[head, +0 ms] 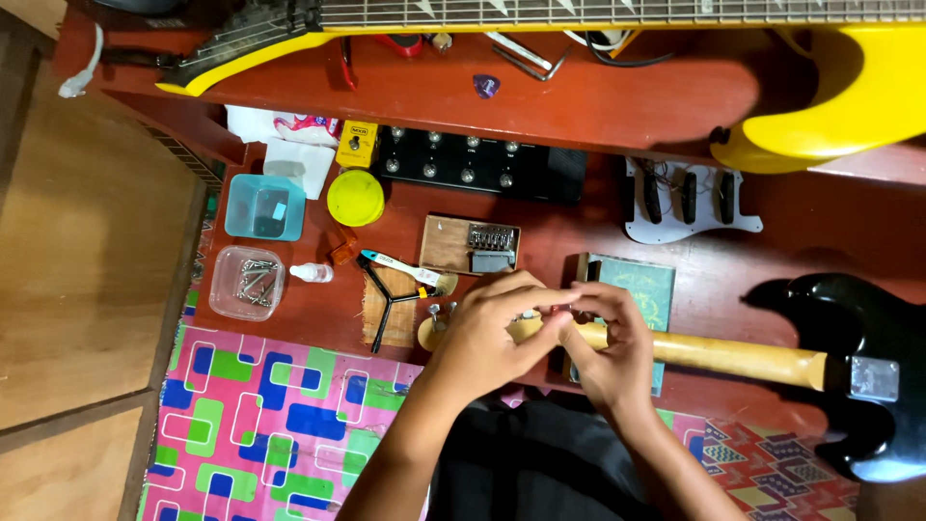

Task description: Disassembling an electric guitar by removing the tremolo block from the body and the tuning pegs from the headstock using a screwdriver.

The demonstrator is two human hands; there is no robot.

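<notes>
A black electric guitar body (pixel 863 371) lies at the right, its pale wooden neck (pixel 733 355) running left across a green block (pixel 644 289). My left hand (pixel 487 333) and my right hand (pixel 608 342) meet over the neck near the headstock (pixel 436 328). Their fingertips pinch together on something small that the fingers hide. Tuner pegs show just left of my left hand.
A yellow guitar (pixel 849 87) lies on the upper red shelf (pixel 579 96) with a purple pick (pixel 486 85). Below sit a black pedal unit (pixel 463 162), a white pickguard (pixel 690 201), a bridge on a board (pixel 473 246), a yellow lid (pixel 355 197), two clear tubs, and a patterned mat (pixel 270 425).
</notes>
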